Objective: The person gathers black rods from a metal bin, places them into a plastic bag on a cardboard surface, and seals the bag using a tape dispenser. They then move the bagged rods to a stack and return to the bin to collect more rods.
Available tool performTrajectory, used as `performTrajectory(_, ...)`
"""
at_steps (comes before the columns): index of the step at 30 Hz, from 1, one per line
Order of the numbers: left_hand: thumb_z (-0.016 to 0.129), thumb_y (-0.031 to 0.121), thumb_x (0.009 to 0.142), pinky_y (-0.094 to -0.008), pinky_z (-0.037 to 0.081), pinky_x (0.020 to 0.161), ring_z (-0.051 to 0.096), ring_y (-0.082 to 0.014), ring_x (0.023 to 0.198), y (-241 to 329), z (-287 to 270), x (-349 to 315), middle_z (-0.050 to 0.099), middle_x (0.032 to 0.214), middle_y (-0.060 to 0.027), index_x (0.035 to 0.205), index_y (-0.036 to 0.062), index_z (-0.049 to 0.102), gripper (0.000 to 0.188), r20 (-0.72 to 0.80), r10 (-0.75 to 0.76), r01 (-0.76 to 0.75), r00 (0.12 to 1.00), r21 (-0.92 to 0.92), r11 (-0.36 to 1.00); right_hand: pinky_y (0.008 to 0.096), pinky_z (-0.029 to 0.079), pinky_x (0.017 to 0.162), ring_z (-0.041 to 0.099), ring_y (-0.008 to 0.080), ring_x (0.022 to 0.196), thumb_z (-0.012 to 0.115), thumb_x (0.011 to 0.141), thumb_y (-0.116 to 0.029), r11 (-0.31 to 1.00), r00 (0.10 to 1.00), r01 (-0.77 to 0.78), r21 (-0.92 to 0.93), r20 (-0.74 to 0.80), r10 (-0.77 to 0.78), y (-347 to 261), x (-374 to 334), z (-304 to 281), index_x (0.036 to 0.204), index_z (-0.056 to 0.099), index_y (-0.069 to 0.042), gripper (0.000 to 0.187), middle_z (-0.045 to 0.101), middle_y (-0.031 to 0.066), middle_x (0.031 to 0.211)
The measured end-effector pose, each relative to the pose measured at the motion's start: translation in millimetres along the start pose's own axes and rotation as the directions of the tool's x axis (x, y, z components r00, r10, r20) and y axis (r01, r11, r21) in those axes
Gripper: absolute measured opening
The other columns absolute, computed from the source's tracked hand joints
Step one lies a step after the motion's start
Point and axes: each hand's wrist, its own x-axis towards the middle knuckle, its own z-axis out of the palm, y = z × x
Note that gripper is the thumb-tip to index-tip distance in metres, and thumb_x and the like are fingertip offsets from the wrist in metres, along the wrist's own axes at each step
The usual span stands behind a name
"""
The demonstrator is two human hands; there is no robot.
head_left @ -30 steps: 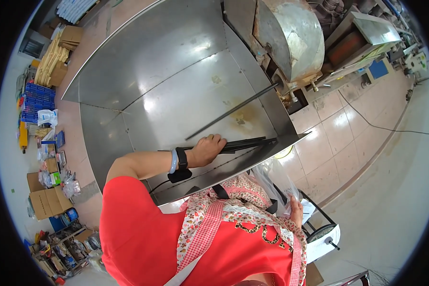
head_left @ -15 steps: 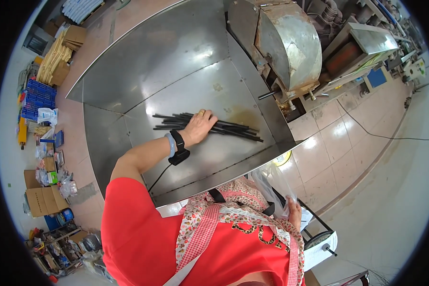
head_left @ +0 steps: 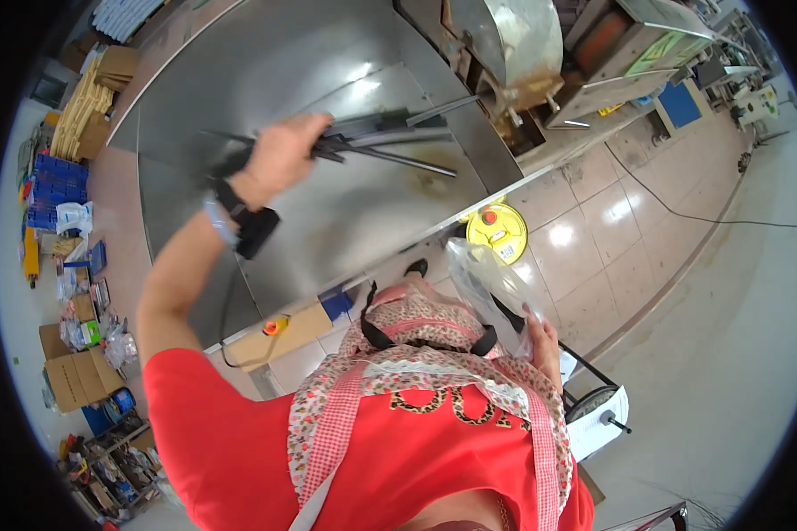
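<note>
My left hand [head_left: 285,152], smeared by motion, is closed around a bundle of thin black rods [head_left: 388,139] above the large metal tray [head_left: 328,232]. The rods fan out to the right of the hand, and some ends stick out on its left. A black band with a box and a blue bracelet sit on that wrist. Beside my right hip, my right hand [head_left: 545,350] has its fingers closed on a clear plastic bag [head_left: 491,276], which hangs partly open. What the bag contains, if anything, I cannot make out.
Beyond the tray's right side stands a worn metal machine [head_left: 518,44], with a rod jutting toward the tray. A yellow lidded bucket [head_left: 496,234] is on the floor by the tray's near edge. Blue crates [head_left: 58,190] and cardboard boxes [head_left: 80,367] line the left.
My left hand has moved left and away from me, bringing the rods, which now spread apart. The view has shifted, revealing more of the yellow bucket. My right hand keeps the bag.
</note>
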Motion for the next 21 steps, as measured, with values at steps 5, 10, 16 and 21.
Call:
performTrajectory(5,0.057,-0.001,0.062,-0.0355,0.045,0.064,0.056,-0.0295,0.079,37.9,-142.3,-28.3,0.057,0.084,-0.0094,0.106,0.0131,0.051,0.047,-0.194,0.123,-0.014,0.973,0.486,0.874,0.0208,0.043,0.070,0.053,0.0068,0.081,0.054,0.088,-0.020,0.999,0.978,-0.007,0.050,0.211,-0.004,20.9,8.5,-12.6,0.113,0.058,-0.003,0.030,0.060,-0.0002,0.096)
performTrajectory(10,0.062,0.000,0.073,-0.0305,0.046,0.082,0.060,-0.0213,0.091,106.3,-248.6,-129.6,0.060,0.097,-0.0120,0.109,0.0071,0.056,0.038,-0.690,-0.188,0.573,0.699,0.383,0.724,0.0186,0.035,0.052,0.043,0.0025,0.060,0.055,0.087,-0.019,0.997,0.937,0.006,-0.072,0.348,0.020,39.5,-6.1,-13.6,0.112,0.059,-0.004,0.029,0.049,-0.0074,0.071)
performTrajectory(16,0.055,0.006,0.075,-0.0301,0.044,0.072,0.055,-0.0203,0.076,216.0,-250.1,-253.5,0.055,0.074,-0.0077,0.118,0.0020,0.043,0.045,-0.409,-0.888,-0.060,0.209,-0.912,0.405,0.0208,0.043,0.061,0.052,0.0063,0.069,0.054,0.087,-0.017,0.914,0.818,0.051,-0.404,0.542,0.194,64.8,2.8,-13.5,0.113,0.057,-0.003,0.029,0.060,-0.0001,0.092)
performTrajectory(21,0.057,0.010,0.073,-0.0308,0.046,0.077,0.059,-0.0214,0.085,309.7,-107.2,-332.6,0.056,0.077,-0.0076,0.107,-0.0022,0.050,0.037,0.312,-0.891,0.022,0.330,-0.946,-0.323,0.0181,0.040,0.060,0.049,0.0036,0.067,0.054,0.087,-0.017,0.882,0.739,0.127,-0.454,0.636,0.221,60.4,-30.4,46.4,0.112,0.058,-0.004,0.028,0.059,-0.0024,0.088)
